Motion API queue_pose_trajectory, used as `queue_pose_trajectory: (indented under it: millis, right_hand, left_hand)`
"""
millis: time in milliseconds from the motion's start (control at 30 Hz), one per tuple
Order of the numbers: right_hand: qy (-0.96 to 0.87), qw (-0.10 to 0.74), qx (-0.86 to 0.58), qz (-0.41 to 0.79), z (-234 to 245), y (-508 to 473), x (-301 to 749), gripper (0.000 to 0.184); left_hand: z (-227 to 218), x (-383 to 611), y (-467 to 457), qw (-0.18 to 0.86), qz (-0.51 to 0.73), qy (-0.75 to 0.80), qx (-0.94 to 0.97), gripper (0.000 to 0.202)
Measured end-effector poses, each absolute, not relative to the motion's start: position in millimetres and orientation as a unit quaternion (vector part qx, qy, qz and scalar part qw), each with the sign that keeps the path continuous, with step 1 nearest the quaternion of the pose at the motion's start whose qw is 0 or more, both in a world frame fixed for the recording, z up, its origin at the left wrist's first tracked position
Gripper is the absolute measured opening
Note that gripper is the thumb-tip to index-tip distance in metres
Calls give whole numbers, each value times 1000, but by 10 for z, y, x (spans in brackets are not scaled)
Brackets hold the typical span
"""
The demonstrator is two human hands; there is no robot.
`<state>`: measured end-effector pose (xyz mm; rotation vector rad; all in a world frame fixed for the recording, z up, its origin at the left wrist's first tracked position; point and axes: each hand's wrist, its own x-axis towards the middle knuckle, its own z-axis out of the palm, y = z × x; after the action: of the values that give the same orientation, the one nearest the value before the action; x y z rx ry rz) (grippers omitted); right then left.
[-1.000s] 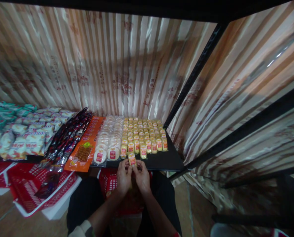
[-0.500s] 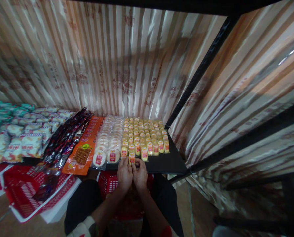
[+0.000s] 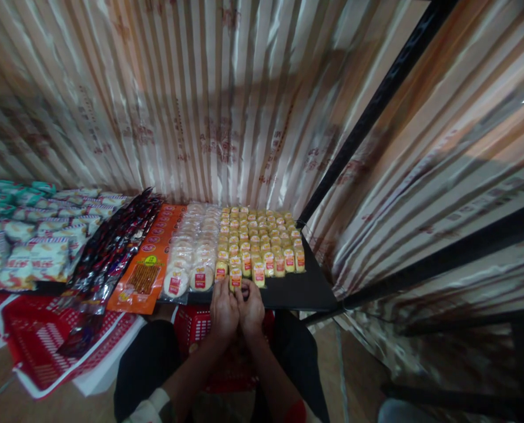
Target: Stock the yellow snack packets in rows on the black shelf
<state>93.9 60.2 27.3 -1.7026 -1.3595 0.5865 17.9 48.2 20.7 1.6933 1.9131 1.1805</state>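
Note:
My left hand [image 3: 224,309] and my right hand [image 3: 252,308] are pressed together at the front edge of a black shelf [image 3: 301,288]. Their fingertips pinch one small yellow snack packet [image 3: 235,278] with a red label. The packet stands at the front of several rows of the same yellow packets [image 3: 257,238], in line with them. Beside those rows to the left lie round white cakes [image 3: 195,249] in clear wrap.
Orange snack bags [image 3: 150,267], dark glossy packets [image 3: 116,247] and white-and-green bags [image 3: 28,235] fill the shelf leftward. A red basket [image 3: 195,329] sits by my knees, and red baskets [image 3: 37,341] lie on the floor at left. Striped curtain hangs behind; a black post [image 3: 376,106] rises at right.
Both hands have carried the yellow packet forward from the shelf edge up into the front row. The view has tilted upward a little.

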Motion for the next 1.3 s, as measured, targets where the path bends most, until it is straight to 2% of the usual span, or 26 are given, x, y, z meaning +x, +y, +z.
queue_pose_trajectory:
  millis: [1000, 1300]
  right_hand:
    - [-569, 403, -689, 198, 256, 610, 882, 25]
    - [-556, 460, -660, 209, 322, 460, 904, 29]
  left_hand:
    - [218, 80, 383, 244, 382, 637, 624, 43]
    - [217, 14, 237, 231, 390, 627, 633, 46]
